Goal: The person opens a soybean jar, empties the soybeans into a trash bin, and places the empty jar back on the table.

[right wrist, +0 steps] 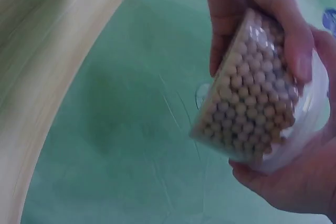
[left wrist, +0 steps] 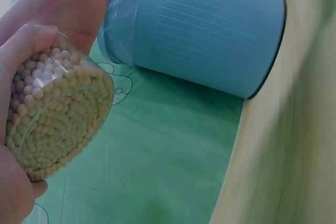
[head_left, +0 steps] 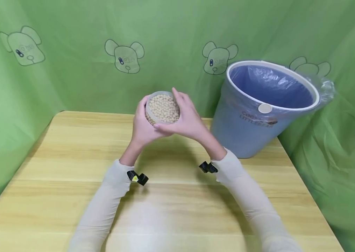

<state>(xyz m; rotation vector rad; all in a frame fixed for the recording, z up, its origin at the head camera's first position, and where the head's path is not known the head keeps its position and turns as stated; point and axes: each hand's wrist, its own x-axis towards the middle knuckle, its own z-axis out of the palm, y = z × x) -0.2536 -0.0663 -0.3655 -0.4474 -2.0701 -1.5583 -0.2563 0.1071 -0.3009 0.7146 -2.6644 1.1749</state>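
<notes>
A clear, round plastic jar (head_left: 152, 116) of small round beige balls (head_left: 164, 108), like dried beans, is held up over the far part of the table. The balls show through its top in the head view. My left hand (head_left: 140, 123) grips its left side, the thumb against the wall in the right wrist view. From the right, my right hand (head_left: 190, 120) holds it near the rim, its thumb stretched across the front towards the left hand. In the left wrist view the jar's clear base (left wrist: 68, 124) faces the table side, hanging off the surface.
A blue bin (head_left: 243, 129) with a white rim and a clear plastic liner stands at the table's back right, beside the right hand. Green curtains (head_left: 79, 77) with bear drawings hang behind and around the wooden table (head_left: 79, 147). Small black cameras sit on both wrists.
</notes>
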